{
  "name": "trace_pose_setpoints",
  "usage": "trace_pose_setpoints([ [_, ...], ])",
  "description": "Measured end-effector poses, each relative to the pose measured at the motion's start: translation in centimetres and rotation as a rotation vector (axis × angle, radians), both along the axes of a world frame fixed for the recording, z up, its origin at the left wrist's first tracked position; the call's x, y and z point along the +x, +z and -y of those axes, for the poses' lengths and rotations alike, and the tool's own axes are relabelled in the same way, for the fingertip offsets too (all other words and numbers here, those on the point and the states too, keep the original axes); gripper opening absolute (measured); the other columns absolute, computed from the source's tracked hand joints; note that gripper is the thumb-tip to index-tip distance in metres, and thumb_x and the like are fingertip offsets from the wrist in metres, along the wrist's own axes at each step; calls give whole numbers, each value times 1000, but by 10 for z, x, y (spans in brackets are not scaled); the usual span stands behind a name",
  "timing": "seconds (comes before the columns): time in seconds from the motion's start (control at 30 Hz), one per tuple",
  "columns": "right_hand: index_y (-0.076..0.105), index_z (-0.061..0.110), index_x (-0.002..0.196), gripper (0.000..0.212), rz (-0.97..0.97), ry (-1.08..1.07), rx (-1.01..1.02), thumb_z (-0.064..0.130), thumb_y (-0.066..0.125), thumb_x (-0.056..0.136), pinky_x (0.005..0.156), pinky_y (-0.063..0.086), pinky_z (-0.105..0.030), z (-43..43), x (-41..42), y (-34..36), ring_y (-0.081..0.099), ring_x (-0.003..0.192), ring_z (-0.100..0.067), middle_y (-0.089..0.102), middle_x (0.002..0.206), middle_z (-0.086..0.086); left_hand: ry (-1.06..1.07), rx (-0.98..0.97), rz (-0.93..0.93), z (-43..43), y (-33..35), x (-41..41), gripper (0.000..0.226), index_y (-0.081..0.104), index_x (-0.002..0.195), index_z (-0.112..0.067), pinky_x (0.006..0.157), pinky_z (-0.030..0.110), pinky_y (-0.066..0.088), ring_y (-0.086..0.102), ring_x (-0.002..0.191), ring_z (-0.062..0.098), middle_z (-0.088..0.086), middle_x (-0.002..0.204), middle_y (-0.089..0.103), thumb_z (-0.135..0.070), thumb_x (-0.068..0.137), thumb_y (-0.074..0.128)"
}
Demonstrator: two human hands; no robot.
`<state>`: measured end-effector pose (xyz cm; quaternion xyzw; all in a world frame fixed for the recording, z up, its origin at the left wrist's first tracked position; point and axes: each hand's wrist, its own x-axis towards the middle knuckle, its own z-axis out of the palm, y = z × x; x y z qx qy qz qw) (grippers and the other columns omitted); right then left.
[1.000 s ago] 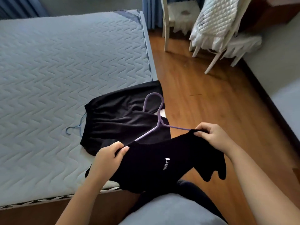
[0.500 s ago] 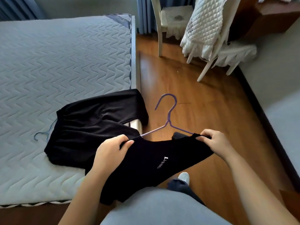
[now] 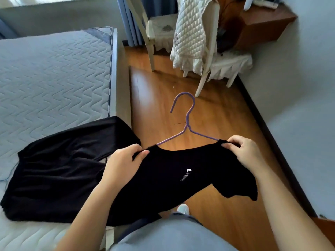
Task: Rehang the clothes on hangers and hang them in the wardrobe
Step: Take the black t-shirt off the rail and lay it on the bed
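Head view is showing me holding the black T-shirt (image 3: 181, 169) on the purple hanger (image 3: 187, 122) above the wooden floor (image 3: 159, 91), just beside the bed (image 3: 54, 78). My left hand (image 3: 125, 160) is pinching one shoulder of the shirt against the wire and my right hand (image 3: 246, 153) is pinching the other, fingers curled tight on cloth. I am judging that a shoulder could be sliding off its hanger arm if I am releasing one pinch while tilting, dropping the shirt.

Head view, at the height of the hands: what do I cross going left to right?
loose black garment → left hand → black T-shirt → right hand
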<state>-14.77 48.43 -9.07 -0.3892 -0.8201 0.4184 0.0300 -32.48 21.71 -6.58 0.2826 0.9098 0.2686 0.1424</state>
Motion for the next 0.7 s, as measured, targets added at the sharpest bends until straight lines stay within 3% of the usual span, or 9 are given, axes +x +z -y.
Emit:
trace_pose_setpoints([
  [0.3, 62, 16, 76, 12, 4, -7, 60, 23, 63, 84, 48, 41, -9, -53, -65, 3, 56, 68, -4, 61, 69, 7, 59, -2, 109, -51, -13, -63, 16, 61, 76, -19, 62, 34, 44, 58, 66, 20, -2, 63, 60, -32, 86, 58],
  [0.37, 61, 19, 73, 12, 4, 12, 76, 25, 63, 84, 50, 39, -12, -67, -96, 1, 56, 69, -5, 61, 69, 9, 90, 5, 128, -60, -22, -89, 17, 60, 75, -20, 63, 35, 45, 58, 68, 22, -1, 64, 60, -32, 87, 57],
  [0.57, 62, 18, 79, 12, 43, 145, 122, 28, 62, 85, 55, 38, -17, -115, -236, 1, 55, 72, -6, 61, 74, 7, 169, 54, 147, -95, -46, -204, 17, 60, 81, -20, 70, 39, 49, 59, 74, 21, 0, 73, 64, -33, 89, 53],
  [0.7, 65, 15, 80, 16, 65, 243, 180, 31, 63, 84, 61, 39, -25, -132, -351, 10, 57, 77, -17, 63, 76, 2, 232, 21, 140, -101, -49, -288, 19, 59, 83, -18, 66, 33, 43, 58, 74, 21, 0, 74, 63, -32, 92, 48],
])
